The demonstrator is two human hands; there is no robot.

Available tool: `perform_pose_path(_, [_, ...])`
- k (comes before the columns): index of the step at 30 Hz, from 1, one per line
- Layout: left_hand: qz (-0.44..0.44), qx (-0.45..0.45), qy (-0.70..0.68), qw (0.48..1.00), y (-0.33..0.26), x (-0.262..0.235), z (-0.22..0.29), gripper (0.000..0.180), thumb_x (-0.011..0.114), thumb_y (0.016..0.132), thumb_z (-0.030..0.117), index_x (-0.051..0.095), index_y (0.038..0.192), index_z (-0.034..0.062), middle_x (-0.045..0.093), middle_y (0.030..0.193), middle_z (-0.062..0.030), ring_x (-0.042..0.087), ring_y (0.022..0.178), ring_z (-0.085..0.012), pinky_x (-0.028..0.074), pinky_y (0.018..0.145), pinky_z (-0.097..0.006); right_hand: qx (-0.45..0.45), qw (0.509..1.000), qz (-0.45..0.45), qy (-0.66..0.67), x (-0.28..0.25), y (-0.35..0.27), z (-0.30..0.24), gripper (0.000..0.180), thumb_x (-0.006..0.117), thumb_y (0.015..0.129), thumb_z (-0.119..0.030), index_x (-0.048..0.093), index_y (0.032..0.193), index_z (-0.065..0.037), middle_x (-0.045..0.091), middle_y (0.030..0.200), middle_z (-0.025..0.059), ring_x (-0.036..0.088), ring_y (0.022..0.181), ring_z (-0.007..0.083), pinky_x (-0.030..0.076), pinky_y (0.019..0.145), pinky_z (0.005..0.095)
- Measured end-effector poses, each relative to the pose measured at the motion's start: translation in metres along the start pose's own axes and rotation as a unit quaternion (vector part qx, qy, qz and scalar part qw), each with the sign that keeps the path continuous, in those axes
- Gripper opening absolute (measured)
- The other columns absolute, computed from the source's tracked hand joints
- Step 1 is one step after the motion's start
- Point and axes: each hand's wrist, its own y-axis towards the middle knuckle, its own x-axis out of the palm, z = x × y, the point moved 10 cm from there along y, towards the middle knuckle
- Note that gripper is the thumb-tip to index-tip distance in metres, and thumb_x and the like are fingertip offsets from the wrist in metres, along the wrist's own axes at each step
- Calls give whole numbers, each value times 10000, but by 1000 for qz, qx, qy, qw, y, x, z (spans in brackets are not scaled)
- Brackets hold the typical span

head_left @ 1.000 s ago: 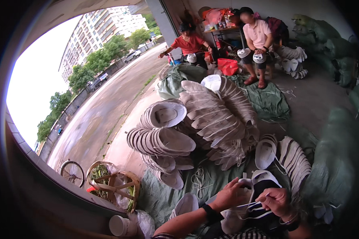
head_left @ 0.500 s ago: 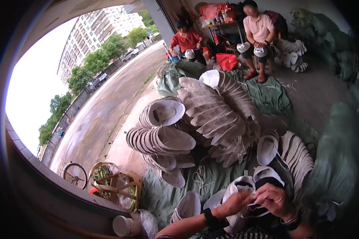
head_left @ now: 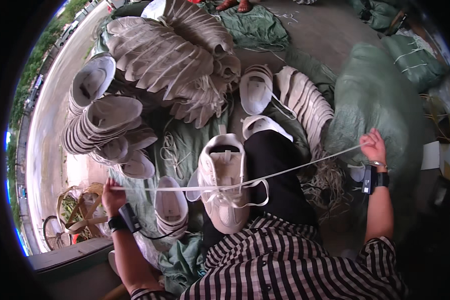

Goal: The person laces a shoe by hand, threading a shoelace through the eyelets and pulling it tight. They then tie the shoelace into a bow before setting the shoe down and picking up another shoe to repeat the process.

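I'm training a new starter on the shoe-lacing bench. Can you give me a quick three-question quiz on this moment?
1. True or false: the white shoe lies on the person's lap.
2. What does the right hand grip? A) a green sack B) one end of the white lace C) a basket
3. How does the lace run between the left hand and the right hand: slack or taut?

Key: 1 true; 2 B; 3 taut, stretched out to both sides from the shoe.
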Motion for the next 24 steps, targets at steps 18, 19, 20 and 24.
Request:
perform_pose_path(18, [-374,393,653,528,-314,293,-168,194,752,691,187,623,812,105,564,733,-62,571,669,-246,479,594,-360,-109,457,-498,-729,131,-199,322,135,542,891,-143,551,869,-10,602,717,157,630,663,309,502,571,383])
perform_pose_path(19, [-360,389,666,525,-310,293,-167,192,761,677,167,615,782,98,562,732,-54,566,655,-242,476,590,-357,-90,426,-491,-755,124,-198,329,139,542,885,-145,541,842,-13,599,705,149,633,673,315,502,573,393])
perform_pose_path(20, [-357,429,658,505,-316,298,-163,184,756,687,182,621,789,107,532,695,-48,570,673,-235,474,586,-353,-90,428,-492,-753,123,-198,330,139,542,885,-145,541,842,-13,599,705,149,633,673,315,502,573,393])
perform_pose_path(24, [-370,415,688,467,-316,302,-165,145,743,704,173,631,766,104,552,728,-58,573,689,-238,474,586,-366,-95,341,-516,-780,111,-201,333,89,551,864,-122,570,865,-35,615,720,131,644,687,294,515,589,377])
